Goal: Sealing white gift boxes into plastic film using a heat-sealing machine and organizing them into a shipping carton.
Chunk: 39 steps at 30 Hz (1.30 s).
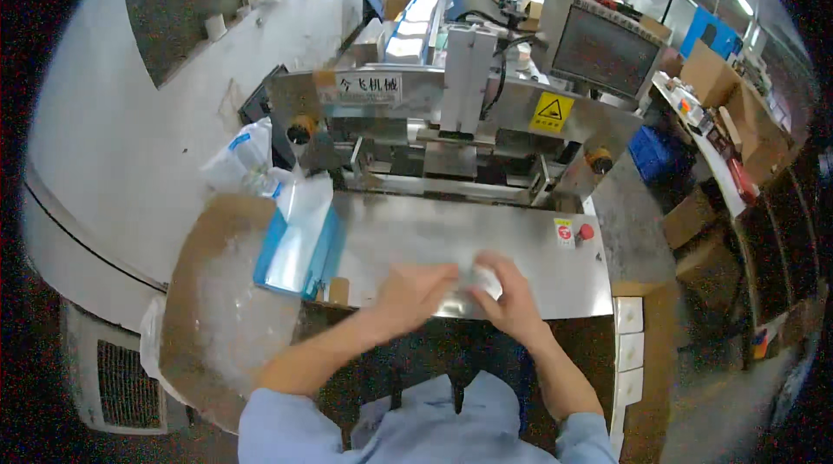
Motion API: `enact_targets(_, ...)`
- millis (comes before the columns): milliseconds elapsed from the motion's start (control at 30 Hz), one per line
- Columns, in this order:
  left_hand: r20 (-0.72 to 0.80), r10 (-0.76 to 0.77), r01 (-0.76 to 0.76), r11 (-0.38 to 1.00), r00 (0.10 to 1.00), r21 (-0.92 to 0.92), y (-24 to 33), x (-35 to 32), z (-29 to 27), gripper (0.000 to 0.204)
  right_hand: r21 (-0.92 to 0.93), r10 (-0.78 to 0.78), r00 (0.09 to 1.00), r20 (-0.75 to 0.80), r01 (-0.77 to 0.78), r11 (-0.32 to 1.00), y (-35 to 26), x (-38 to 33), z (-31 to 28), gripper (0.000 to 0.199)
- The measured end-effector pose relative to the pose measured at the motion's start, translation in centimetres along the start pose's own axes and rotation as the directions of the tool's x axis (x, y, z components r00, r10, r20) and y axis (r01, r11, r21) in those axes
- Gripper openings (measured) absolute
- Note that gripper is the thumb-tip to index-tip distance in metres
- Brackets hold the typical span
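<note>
Both of my hands are close together above the front part of a bare metal machine table (390, 234). My right hand (512, 295) is curled round a small white item (488, 282), which looks pale and blurred; its exact kind does not show. Just to the left, my left hand (412, 292) has its fingers drawn together and pointing at that item. Blur hides whether anything is pinched in them. A blue open box (332, 243) holding white film-like sheets (295, 243) stands left of my left hand, with a small tan block (338, 291) beside it.
Behind the table rises a metal machine frame (421, 91) with a yellow warning label (552, 113). A red button (587, 232) sits at the table's right. A carton lined with clear plastic (243, 308) stands left; small white boxes (630, 351) line a carton at right.
</note>
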<state>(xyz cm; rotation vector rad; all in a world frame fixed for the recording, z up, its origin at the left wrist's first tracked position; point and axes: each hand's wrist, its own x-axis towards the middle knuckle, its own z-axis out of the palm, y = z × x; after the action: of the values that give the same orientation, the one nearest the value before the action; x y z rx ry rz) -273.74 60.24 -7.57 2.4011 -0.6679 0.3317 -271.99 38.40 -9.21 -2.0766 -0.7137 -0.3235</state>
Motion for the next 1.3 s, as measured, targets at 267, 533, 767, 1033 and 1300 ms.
enact_targets(267,0.323,-0.406,0.507,0.518,0.855,-0.690,2.4,-4.8,1.9,0.015,-0.047,-0.060,0.994,0.086,0.064,0.997,0.1,-2.6,-2.4,0.003)
enact_targets(533,-0.155,-0.705,0.506,0.628,0.692,-0.592,-10.0,-5.3,-10.8,0.018,0.101,0.271,0.948,-0.168,-0.256,0.961,3.2,-4.4,-4.7,0.006)
enact_targets(767,-0.548,-0.474,0.432,0.876,0.689,-0.215,-22.9,-4.1,-17.4,0.021,-0.018,0.193,0.974,-0.116,-0.196,0.980,5.9,-6.1,-2.8,0.009)
enact_targets(1033,-0.496,-0.620,0.479,0.785,0.608,-0.394,-21.3,-3.5,-19.3,0.022,-0.073,0.309,0.947,-0.088,-0.315,0.946,5.8,-6.8,-3.5,0.009)
enact_targets(1300,-0.362,-0.638,0.573,0.770,0.680,-0.279,-13.7,-4.6,-23.5,0.027,-0.057,0.252,0.957,-0.142,-0.262,0.963,7.2,-7.2,-3.0,0.011)
